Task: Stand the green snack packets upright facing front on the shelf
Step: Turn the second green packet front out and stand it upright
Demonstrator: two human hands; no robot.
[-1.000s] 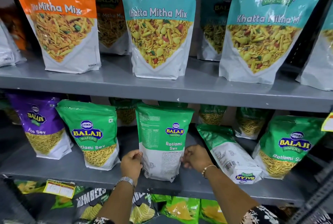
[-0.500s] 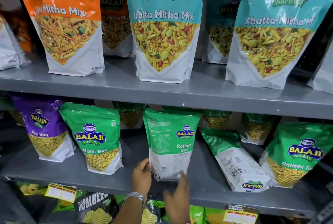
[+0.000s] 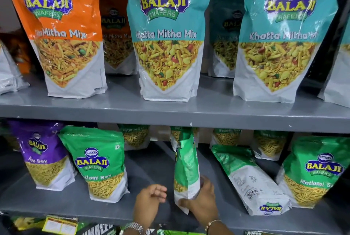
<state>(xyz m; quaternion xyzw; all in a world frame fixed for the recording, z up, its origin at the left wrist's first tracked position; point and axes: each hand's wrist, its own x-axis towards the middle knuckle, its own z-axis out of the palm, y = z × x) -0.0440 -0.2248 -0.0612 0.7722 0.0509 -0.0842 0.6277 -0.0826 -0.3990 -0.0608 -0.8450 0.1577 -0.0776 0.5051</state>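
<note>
You have turned the green packet (image 3: 186, 170) at bottom center, so its thin edge faces you now. Your right hand (image 3: 203, 199) grips its bottom. Your left hand (image 3: 149, 199) let go, fingers spread.

Head camera faces the grey shelf (image 3: 170, 113) close, angled slightly downward.

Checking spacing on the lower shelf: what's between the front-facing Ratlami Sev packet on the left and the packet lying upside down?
Head view: the edge-on green packet gripped by the right hand, and the open left hand.
</note>
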